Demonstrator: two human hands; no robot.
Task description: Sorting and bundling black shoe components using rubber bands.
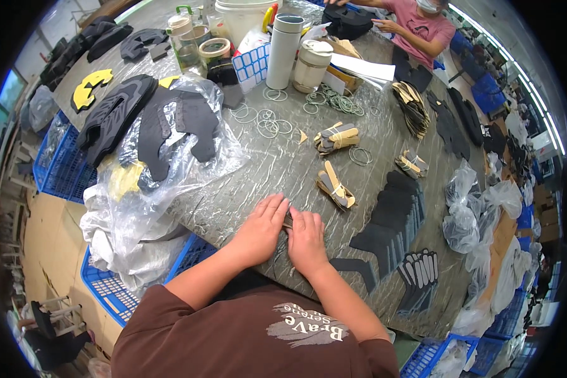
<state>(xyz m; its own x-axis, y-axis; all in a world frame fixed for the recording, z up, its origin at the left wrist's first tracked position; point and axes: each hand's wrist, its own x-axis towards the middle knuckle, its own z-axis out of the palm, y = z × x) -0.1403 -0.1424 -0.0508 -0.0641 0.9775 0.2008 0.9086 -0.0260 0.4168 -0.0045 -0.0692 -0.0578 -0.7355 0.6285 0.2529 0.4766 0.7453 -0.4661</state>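
My left hand (263,228) and my right hand (307,242) are close together over the near edge of the table. Their fingers are bent and held together around a thin, dark strip-like piece (288,222), mostly hidden between them. Just beyond lies a bundle of tan and grey strips (336,187) tied with a band, with another tied bundle (337,138) farther off. To the right of my right hand, black angled pieces (387,217) lie in an overlapping row. A single black angled piece (357,269) sits nearest that hand, beside a fanned stack of grey-tipped pieces (418,277).
Loose pale green rubber bands (274,123) lie mid-table. Behind them stand a white tumbler (284,53) and a jar (312,66). Black shaped pads (116,120) and clear plastic (214,167) cover the left side. Blue crates (116,296) stand below. A co-worker in pink (422,28) works across the table.
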